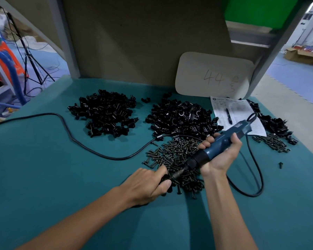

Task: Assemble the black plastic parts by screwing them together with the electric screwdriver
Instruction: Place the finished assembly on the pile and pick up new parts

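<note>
Head view: your left hand (148, 183) pinches a black part (164, 177) near the table's (43, 159) front edge, your right hand (222, 156) wraps the screwdriver (222, 141); keep the bit square.

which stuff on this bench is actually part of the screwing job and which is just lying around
Part of the job:
- electric screwdriver in the right hand
- black part held in the left hand
- screw pile
- piles of black parts

Just lying about:
- paper sheet with a pen on it
- white board marked 44
- tripod beyond the table
</note>
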